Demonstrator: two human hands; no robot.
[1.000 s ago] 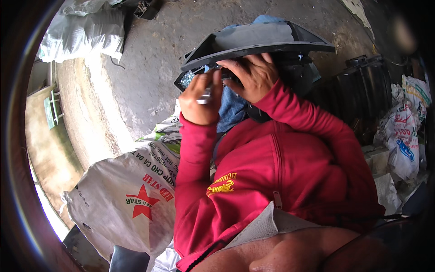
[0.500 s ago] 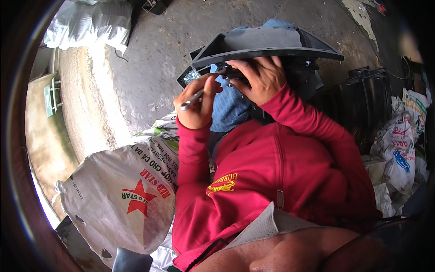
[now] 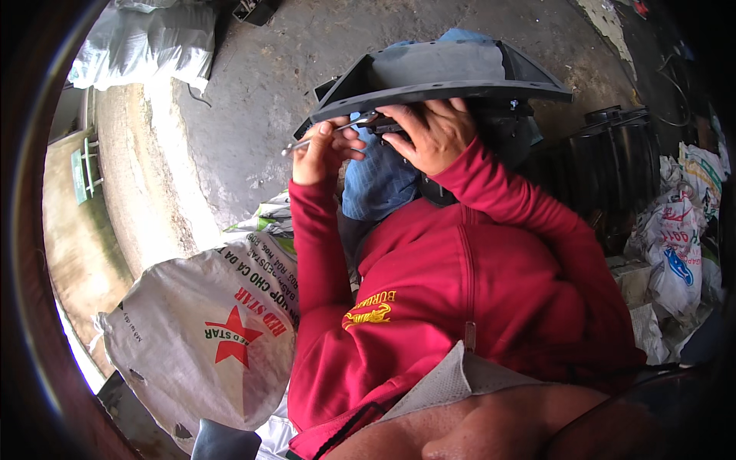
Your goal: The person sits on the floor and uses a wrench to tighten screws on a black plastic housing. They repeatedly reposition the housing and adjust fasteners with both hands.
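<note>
A metal wrench (image 3: pixel 328 133) lies in the fingers of my left hand (image 3: pixel 318 157), tilted up to the right. Its jaw end is at a small dark fitting under the rim of a black plastic frame-like part (image 3: pixel 452 93). This part rests across my lap with a grey panel inside its raised walls. My right hand (image 3: pixel 437 134) is closed on the near edge of the black part, thumb and forefinger by the fitting; some of its fingertips are hidden beneath the rim. A bolt (image 3: pixel 514 104) sticks out from the rim at the right.
A white woven sack (image 3: pixel 207 337) stands at my left. Black plastic parts (image 3: pixel 606 169) are stacked at the right, beside printed plastic bags (image 3: pixel 678 238). White plastic sheeting (image 3: pixel 146 46) covers something at the far left. A small black box (image 3: pixel 257 11) sits on the concrete floor (image 3: pixel 268 77).
My left hand has turned and shifted left, swinging the wrench to a flatter angle with its free end farther left. My right hand stays at the rim. The black part has moved slightly left.
</note>
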